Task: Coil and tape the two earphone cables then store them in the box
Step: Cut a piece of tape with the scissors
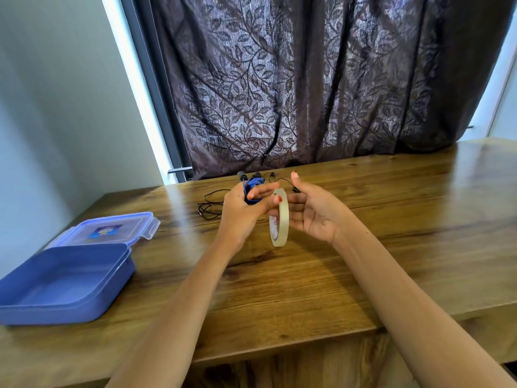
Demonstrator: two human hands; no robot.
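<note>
Both hands are raised just above the wooden tabletop [307,275], close together near its far side. The left hand [243,214] is curled around a bundled coil of blue earphone cable [253,184], the wound loops and dark earbuds poking out above the knuckles; its thumb and forefinger also reach across to pinch the upper rim of a thin ring of pale cream adhesive tape [279,217], which hangs upright, edge-on, between the two hands. The right hand [313,214] is mostly open, palm turned toward the left, thumb pointing up and fingers loosely spread behind the ring; its fingertips seem to touch the far side of the roll, though I cannot tell how firmly. Behind the hands, a second earphone with a thin black cable [209,207] lies uncoiled on the tabletop, its loose loops trailing left of the left hand and another stretch showing beyond the right hand's fingers, partly hidden by both. Well off to the left, near the front edge, sits an open blue plastic box [16,306], shallow and rectangular, with nothing visible inside. Its clear-topped lid [145,228] with snap tabs lies flat behind it, a small dark label in its middle. A dark curtain with a leaf pattern [307,79] hangs behind the tabletop's far edge.
</note>
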